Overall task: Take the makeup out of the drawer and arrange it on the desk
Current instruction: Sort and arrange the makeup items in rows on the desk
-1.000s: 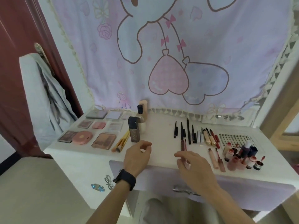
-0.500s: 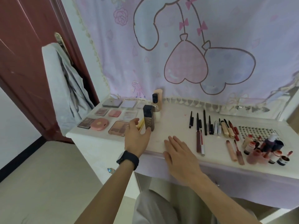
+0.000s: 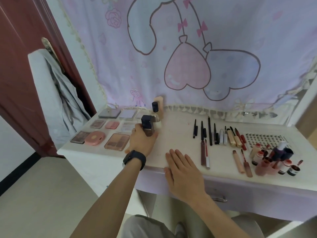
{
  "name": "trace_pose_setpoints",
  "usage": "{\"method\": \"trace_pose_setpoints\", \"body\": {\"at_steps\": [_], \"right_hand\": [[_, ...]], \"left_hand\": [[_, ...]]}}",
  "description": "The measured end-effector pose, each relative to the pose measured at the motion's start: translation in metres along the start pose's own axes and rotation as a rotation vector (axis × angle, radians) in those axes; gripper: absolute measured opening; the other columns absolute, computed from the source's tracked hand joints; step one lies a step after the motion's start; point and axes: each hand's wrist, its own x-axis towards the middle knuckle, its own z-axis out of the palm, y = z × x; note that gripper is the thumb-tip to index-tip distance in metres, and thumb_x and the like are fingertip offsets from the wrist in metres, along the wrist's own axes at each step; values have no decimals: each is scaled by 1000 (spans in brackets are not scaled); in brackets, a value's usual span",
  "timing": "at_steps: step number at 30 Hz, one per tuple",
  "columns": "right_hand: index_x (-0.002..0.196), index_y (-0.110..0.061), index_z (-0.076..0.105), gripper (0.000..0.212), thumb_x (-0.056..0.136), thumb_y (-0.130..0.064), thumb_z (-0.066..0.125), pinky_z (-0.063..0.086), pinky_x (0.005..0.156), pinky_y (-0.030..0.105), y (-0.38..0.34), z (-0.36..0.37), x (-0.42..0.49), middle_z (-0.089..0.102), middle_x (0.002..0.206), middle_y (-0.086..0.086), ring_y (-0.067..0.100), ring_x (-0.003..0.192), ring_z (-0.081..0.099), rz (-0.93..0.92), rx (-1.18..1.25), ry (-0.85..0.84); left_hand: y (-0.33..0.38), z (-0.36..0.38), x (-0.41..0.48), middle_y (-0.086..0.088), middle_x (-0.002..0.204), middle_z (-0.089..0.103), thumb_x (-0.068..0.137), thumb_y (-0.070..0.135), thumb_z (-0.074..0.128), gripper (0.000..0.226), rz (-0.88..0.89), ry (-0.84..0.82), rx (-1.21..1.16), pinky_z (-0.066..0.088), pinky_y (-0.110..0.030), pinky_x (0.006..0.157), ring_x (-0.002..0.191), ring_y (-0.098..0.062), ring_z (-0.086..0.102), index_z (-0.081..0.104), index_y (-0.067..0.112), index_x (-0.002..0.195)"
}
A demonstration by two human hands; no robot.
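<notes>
As the left hand [image 3: 142, 140] now grips the bottle [image 3: 147, 126], not just reaches | right hand [image 3: 181, 170] lies flat, empty, on the counter [image 3: 178, 134] | tidying looks nearly done

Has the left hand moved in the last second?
Yes. Left hand went from the desk edge back toward the curtain; it now grips the dark-capped bottle.

Left hand [image 3: 143, 140] is sitting left of centre, fingers [image 3: 137, 131] wrapping round an upright bottle [image 3: 147, 125]. It is wearing a black watch [image 3: 134, 158] on the wrist. Right hand [image 3: 182, 170] is lying palm down at lower centre, its fingers straight and slightly spread, resting flat on the bench [image 3: 180, 133] front edge. Both bare forearms are extending up from the bottom edge.
</notes>
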Motion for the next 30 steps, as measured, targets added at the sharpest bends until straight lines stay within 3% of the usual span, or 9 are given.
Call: {"method": "trace_pose_setpoints", "body": {"at_steps": [5, 7, 13, 16, 18, 21, 24, 27, 30], "right_hand": [[147, -12, 52, 56, 104, -42, 30, 31, 119, 42, 0, 1, 0, 50, 152, 5, 21, 143, 45, -6, -7, 14], [148, -13, 50, 56, 105, -42, 29, 29, 120, 42, 0, 2, 1, 48, 153, 5, 21, 144, 43, -6, 7, 12], [161, -22, 19, 60, 107, -47, 17, -11, 122, 26, 5, 0, 4, 12, 169, -5, 10, 156, 2, -1, 141, -100], [159, -25, 26, 56, 108, -48, 25, -1, 122, 23, 5, -15, 7, 23, 167, -8, 7, 154, 12, 89, 403, -133], [151, -32, 40, 49, 107, -51, 31, 23, 117, 24, 5, -35, 7, 47, 152, -15, 6, 142, 38, 241, 770, -99], [124, -35, 57, 46, 99, -64, 32, 54, 82, 29, 11, -67, 5, 70, 105, -17, 4, 92, 66, 373, 1148, 114], [107, -32, 60, 56, 87, -81, 42, 46, 53, 19, 21, -94, 5, 71, 85, -8, 7, 56, 58, 352, 1204, 89], [94, -28, 62, 44, 87, -71, 52, 44, 53, 15, 27, -103, 0, 66, 70, -10, 2, 53, 54, 308, 1003, 55], [88, -22, 59, 34, 98, -53, 51, 41, 53, 16, 37, -103, -9, 59, 63, -6, 3, 52, 49, 298, 898, 44]], "left_hand": [[-1, 3, -1, 0, 105, 67, 86, 46, 67, 37, -14, -21, -25, 55, -45, 83, 94, -29, 65, 43, 27, 106], [-2, 2, -5, 8, 95, 65, 87, 44, 68, 32, -4, -18, -72, 52, -36, 78, 94, -25, 64, 46, 28, 106], [-7, -10, -41, 18, 88, 67, 83, 38, 76, 25, 126, 22, -231, 42, -14, 67, 85, 0, 63, 62, 30, 102], [-5, -20, -62, 20, 84, 68, 80, 42, 75, 21, 269, -23, -247, 46, -13, 69, 85, 1, 62, 61, 43, 95], [-4, -24, -73, 20, 87, 66, 79, 47, 73, 25, 360, -48, -218, 46, -14, 72, 87, -3, 60, 63, 44, 101], [-3, -27, -85, 17, 104, 57, 85, 45, 72, 43, 450, -107, -109, 41, -8, 78, 97, 2, 53, 59, 34, 124], [4, -27, -96, 13, 114, 45, 89, 48, 67, 48, 563, -204, 16, 42, -7, 78, 95, -1, 51, 52, 35, 133], [16, -24, -108, 10, 115, 44, 91, 58, 54, 50, 669, -265, 112, 50, -21, 72, 89, -8, 54, 46, 36, 134], [23, -21, -115, 5, 110, 52, 94, 60, 47, 52, 789, -225, 252, 40, -18, 61, 82, -10, 51, 49, 24, 131]]}}
